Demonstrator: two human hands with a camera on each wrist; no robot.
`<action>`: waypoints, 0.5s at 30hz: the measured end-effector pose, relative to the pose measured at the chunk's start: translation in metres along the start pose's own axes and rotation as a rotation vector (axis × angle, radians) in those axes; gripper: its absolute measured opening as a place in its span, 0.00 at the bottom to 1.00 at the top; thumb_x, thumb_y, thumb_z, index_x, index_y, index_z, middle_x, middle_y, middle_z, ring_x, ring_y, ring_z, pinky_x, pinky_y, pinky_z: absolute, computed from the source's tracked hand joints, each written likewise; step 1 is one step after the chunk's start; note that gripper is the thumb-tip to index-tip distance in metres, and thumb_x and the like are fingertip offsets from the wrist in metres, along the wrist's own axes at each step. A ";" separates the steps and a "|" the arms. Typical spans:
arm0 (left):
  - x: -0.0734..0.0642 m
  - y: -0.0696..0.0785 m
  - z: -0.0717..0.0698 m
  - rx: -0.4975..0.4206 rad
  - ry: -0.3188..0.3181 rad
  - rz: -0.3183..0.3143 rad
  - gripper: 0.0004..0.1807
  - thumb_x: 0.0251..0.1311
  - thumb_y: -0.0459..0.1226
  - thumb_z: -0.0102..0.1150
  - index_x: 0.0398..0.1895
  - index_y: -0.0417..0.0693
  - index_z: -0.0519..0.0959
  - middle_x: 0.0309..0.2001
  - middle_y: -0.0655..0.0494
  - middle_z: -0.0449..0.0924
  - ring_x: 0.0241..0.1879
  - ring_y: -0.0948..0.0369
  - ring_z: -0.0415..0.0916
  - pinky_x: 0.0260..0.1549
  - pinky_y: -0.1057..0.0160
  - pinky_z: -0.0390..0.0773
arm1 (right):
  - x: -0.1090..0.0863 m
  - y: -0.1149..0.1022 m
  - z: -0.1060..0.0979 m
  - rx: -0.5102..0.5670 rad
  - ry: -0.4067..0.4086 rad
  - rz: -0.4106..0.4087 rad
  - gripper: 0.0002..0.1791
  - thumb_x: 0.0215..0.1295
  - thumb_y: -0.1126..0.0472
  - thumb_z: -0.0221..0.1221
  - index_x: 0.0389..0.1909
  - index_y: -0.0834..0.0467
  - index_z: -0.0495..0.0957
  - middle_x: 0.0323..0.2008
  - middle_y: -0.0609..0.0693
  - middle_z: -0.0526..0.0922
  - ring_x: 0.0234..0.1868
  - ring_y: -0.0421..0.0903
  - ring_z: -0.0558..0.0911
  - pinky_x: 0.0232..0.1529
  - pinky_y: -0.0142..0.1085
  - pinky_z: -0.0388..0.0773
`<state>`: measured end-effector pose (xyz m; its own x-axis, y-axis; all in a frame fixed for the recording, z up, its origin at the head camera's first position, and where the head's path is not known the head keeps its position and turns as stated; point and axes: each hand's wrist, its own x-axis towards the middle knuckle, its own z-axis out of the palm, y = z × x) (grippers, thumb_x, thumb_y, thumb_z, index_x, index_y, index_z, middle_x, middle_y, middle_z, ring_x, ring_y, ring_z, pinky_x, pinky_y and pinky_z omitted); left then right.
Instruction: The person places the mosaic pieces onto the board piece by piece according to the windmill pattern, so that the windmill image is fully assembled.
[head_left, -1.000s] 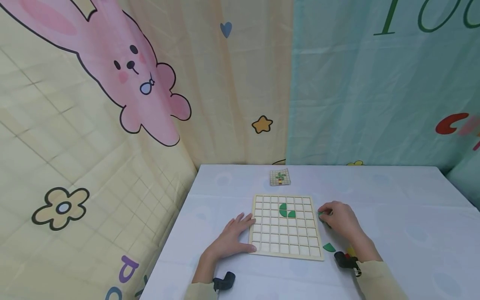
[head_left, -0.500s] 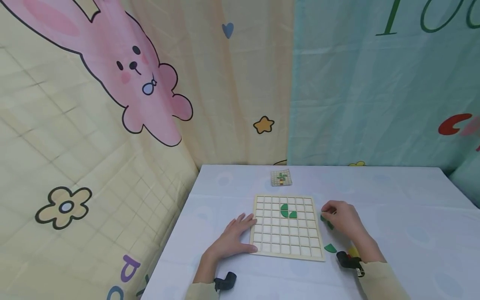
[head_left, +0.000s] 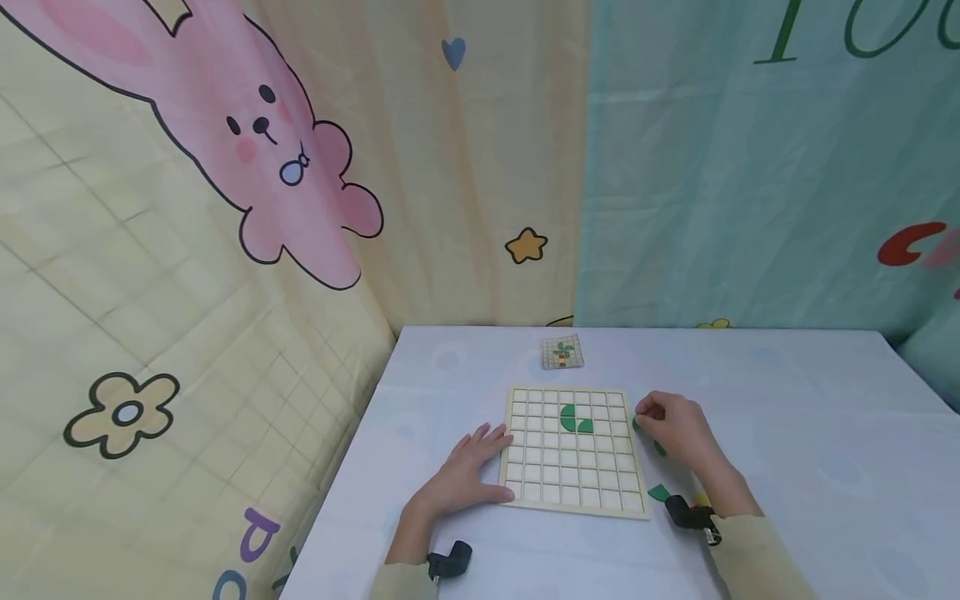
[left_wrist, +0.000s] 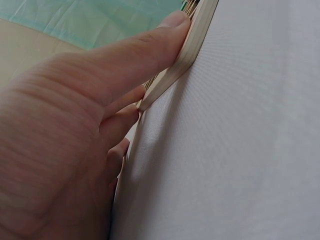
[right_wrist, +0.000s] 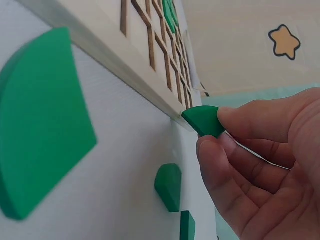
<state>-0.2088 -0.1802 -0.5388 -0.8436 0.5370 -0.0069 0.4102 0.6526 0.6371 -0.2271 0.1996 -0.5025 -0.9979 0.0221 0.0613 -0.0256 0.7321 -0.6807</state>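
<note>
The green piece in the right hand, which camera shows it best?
The right wrist view: the green piece is close up, its wedge shape plain, pinched by the right hand. The head view shows only a sliver; in the left wrist view I can't make it out.

The small card's (head_left: 562,352) pattern is too fine to read fully. A yellow piece (head_left: 702,500) seems mostly hidden behind the black wrist device (head_left: 686,512). The right hand (right_wrist: 265,160) covers one end of its green piece (right_wrist: 202,120); the left wrist view crops the grid board (left_wrist: 200,35).
</note>
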 end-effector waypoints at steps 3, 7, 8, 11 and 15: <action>0.000 0.000 -0.001 -0.001 0.001 0.001 0.50 0.51 0.62 0.70 0.77 0.59 0.64 0.78 0.63 0.53 0.79 0.56 0.38 0.76 0.47 0.39 | 0.003 -0.003 -0.001 -0.004 0.004 -0.004 0.04 0.67 0.64 0.63 0.40 0.58 0.81 0.34 0.51 0.82 0.34 0.49 0.77 0.30 0.38 0.77; 0.000 0.000 0.000 -0.002 -0.008 0.000 0.50 0.51 0.62 0.71 0.77 0.59 0.64 0.78 0.63 0.53 0.79 0.55 0.38 0.76 0.46 0.39 | 0.006 -0.005 -0.001 0.004 0.001 -0.032 0.04 0.66 0.64 0.63 0.40 0.58 0.81 0.35 0.51 0.83 0.35 0.48 0.79 0.31 0.38 0.78; 0.000 0.000 0.000 -0.002 -0.006 0.002 0.50 0.51 0.62 0.70 0.77 0.59 0.64 0.78 0.63 0.53 0.79 0.54 0.38 0.76 0.46 0.39 | 0.007 -0.006 -0.001 0.012 0.002 -0.041 0.04 0.66 0.64 0.63 0.40 0.58 0.81 0.35 0.51 0.83 0.35 0.48 0.80 0.31 0.38 0.79; 0.000 0.000 0.000 0.001 -0.001 0.004 0.50 0.51 0.62 0.70 0.77 0.59 0.63 0.78 0.63 0.53 0.79 0.54 0.38 0.76 0.45 0.39 | 0.008 -0.008 0.001 0.032 0.001 -0.075 0.03 0.65 0.64 0.63 0.38 0.58 0.81 0.33 0.50 0.83 0.35 0.48 0.81 0.31 0.39 0.79; 0.000 0.000 -0.001 0.004 0.001 0.001 0.50 0.51 0.62 0.70 0.77 0.59 0.64 0.78 0.64 0.53 0.79 0.55 0.38 0.76 0.46 0.39 | 0.009 -0.011 0.006 0.042 -0.004 -0.095 0.02 0.65 0.65 0.63 0.37 0.58 0.81 0.31 0.48 0.83 0.34 0.47 0.81 0.29 0.38 0.78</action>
<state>-0.2094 -0.1805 -0.5376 -0.8437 0.5368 -0.0056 0.4121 0.6543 0.6340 -0.2362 0.1882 -0.4990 -0.9911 -0.0491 0.1241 -0.1227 0.7012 -0.7023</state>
